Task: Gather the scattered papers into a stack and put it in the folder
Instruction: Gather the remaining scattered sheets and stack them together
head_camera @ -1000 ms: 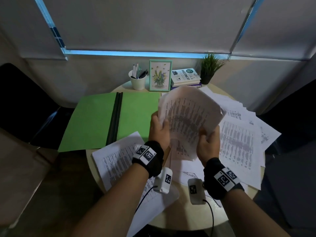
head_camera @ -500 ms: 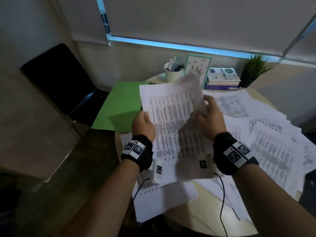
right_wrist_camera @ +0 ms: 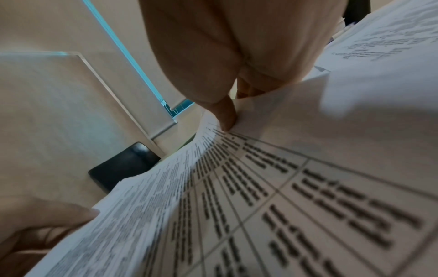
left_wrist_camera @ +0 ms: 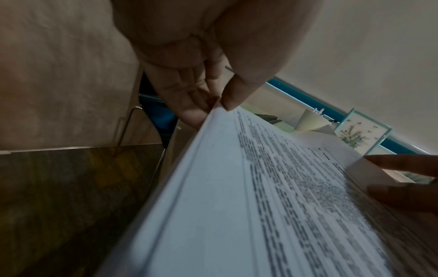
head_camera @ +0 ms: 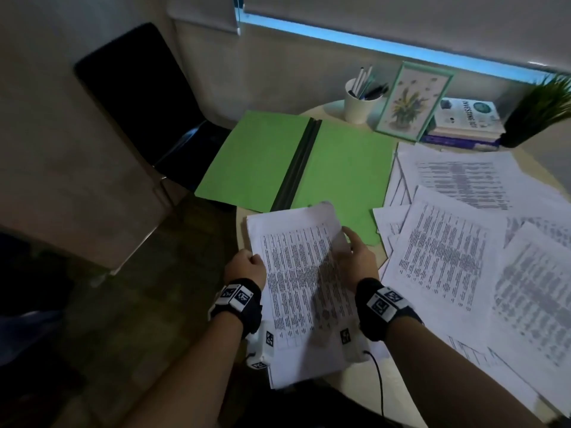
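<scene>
Sheaf of papers (head_camera: 304, 282) held at near edge of desk (head_camera: 333, 379), left hand (head_camera: 245, 268) pinching its left edge, right hand (head_camera: 358, 261) gripping its right edge. Green folder (head_camera: 340, 168) lying open just beyond. Loose papers (head_camera: 457, 242) scattered to the right.

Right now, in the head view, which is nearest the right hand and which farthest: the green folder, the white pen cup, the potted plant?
From the right hand:
1. Green folder, lying open just beyond the fingertips.
2. White pen cup, at the table's back edge, behind the folder.
3. Potted plant, at the far right corner, beside the books.
</scene>
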`<state>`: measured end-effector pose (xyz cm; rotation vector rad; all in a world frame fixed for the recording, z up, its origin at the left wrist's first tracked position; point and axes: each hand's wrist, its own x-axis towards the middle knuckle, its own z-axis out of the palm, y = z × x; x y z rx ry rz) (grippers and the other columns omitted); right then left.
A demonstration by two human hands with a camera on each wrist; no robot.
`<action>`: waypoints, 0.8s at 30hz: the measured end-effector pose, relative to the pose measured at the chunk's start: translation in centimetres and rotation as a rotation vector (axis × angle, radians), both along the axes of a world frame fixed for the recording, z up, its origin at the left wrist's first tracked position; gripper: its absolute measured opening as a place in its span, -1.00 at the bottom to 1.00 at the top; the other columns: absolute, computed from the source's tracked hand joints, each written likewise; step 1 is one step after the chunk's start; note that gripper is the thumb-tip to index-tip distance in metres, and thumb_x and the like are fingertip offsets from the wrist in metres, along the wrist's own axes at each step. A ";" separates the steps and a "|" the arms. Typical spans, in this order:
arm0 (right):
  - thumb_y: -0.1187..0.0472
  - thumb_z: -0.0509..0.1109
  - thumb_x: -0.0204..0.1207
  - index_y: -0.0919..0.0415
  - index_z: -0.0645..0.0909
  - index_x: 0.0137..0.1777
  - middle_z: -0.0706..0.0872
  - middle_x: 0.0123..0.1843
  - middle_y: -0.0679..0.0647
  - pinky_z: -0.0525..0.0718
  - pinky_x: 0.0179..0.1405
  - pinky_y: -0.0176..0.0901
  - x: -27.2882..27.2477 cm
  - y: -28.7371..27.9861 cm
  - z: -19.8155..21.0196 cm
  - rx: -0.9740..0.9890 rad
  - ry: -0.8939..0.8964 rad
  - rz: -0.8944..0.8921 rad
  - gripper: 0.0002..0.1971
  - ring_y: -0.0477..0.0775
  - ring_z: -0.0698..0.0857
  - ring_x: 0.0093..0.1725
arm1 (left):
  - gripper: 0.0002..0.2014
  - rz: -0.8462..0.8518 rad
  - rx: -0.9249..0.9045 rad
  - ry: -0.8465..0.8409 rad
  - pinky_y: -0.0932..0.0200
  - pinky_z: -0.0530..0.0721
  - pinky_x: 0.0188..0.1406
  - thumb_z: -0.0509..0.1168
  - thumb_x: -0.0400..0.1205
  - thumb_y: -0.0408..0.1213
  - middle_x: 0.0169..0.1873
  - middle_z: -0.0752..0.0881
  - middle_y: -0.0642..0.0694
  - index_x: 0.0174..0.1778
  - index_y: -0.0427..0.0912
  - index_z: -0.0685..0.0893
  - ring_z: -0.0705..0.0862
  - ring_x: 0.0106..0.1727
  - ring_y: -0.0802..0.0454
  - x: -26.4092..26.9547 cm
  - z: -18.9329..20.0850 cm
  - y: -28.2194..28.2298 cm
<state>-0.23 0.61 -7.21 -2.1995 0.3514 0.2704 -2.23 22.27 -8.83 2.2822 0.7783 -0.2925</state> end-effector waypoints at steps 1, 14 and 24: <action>0.34 0.17 0.63 0.04 0.39 0.57 0.72 0.20 0.22 0.45 -0.12 -0.24 0.0 0.1 0.0 -0.014 0.006 -0.003 -0.50 0.08 0.59 -0.08 | -0.77 0.002 0.010 0.002 0.10 0.60 -0.17 0.15 0.70 -0.18 -0.17 0.69 -0.19 -0.18 -0.21 0.59 0.66 -0.14 -0.19 -0.1 -0.1 -0.1; 0.32 0.17 0.61 -0.01 0.34 0.61 0.68 0.22 0.23 0.72 0.05 0.07 1.2 0.8 -2.5 -0.112 -0.011 -0.028 -0.44 0.24 0.69 0.02 | -0.83 0.121 -0.038 -0.099 0.07 0.71 0.00 0.29 0.65 -0.16 -0.09 0.78 -0.11 -0.05 -0.15 0.73 0.74 -0.04 -0.12 0.3 -0.4 0.7; 0.28 0.14 0.58 0.19 0.40 0.51 0.52 0.40 0.28 0.46 0.38 0.06 1.5 0.6 -3.9 -0.329 0.027 0.036 -0.54 0.27 0.45 0.39 | -0.84 0.178 -0.079 -0.049 0.12 0.69 0.00 0.36 0.57 -0.22 -0.02 0.78 -0.12 0.04 -0.13 0.69 0.74 0.00 -0.11 0.7 -1.1 1.4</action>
